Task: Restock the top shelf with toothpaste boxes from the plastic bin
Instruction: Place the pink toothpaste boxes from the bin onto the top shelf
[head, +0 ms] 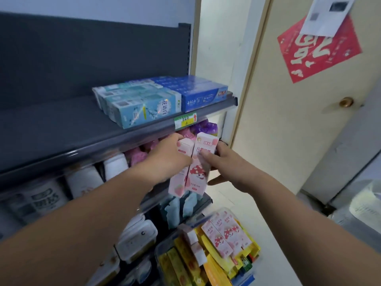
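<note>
Standing above the plastic bin [159, 249], two pink toothpaste boxes [193, 168] sit side by side, long axes near upright; left hand [169, 159] and right hand [228, 166] clamp them between curled fingers [177, 139]; top shelf [61, 124] lies above and beyond, teal boxes [140, 106] already on it.

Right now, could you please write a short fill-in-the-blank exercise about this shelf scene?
1. The left hand and right hand hold toothpaste boxes coloured ____.
2. On the top shelf, the dark blue boxes lie ____ of the light blue boxes.
3. The door bears a ____ poster.
Missing words: pink; right; red.
</note>
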Demonstrator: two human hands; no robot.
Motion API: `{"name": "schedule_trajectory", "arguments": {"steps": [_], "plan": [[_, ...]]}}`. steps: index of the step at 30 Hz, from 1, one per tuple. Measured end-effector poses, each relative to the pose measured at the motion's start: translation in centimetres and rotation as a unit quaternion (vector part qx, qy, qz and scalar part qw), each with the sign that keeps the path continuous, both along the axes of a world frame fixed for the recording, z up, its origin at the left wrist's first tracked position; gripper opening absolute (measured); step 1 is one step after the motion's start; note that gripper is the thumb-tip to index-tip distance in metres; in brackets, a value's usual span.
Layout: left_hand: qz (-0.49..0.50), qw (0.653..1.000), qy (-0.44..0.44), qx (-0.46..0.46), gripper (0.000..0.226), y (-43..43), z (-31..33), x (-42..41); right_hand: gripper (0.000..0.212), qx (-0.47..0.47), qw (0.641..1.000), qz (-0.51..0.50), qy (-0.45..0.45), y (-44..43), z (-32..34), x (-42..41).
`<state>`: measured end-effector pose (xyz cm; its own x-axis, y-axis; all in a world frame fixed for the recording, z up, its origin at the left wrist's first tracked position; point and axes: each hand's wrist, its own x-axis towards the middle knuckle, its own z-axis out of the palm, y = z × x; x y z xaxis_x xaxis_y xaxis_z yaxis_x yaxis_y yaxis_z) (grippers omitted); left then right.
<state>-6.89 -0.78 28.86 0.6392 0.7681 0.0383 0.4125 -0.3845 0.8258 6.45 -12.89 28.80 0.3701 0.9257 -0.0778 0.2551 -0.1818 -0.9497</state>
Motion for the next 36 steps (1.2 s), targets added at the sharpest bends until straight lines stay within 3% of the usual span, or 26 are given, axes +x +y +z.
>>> {"name": "schedule_trajectory", "arguments": {"steps": [9,14,17,21,29,36], "plan": [[0.041,0.998,-0.035,-0.029,0.040,1.3,8.5,-7.3,0.046,0.030,0.998,0.058,-0.006,3.4,7.4,-3.4],[0.069,0.995,-0.065,-0.029,0.023,2.7,12.0,-12.5,0.024,0.056,0.993,0.101,-0.022,6.5,9.9,-6.6],[0.095,0.992,-0.082,-0.012,0.019,4.0,14.0,-15.4,0.024,0.089,0.986,0.105,-0.090,8.7,11.4,-8.9],[0.136,0.986,-0.093,0.014,0.019,5.9,16.0,-18.5,0.023,0.125,0.981,0.122,-0.084,12.0,13.5,-11.4],[0.166,0.983,-0.083,0.019,0.031,9.3,15.6,-20.7,0.027,0.122,0.968,0.155,-0.157,18.0,14.4,-12.6],[0.145,0.987,-0.075,-0.012,0.029,11.0,13.7,-20.4,0.021,0.079,0.969,0.193,-0.132,20.0,14.1,-11.8]]}}
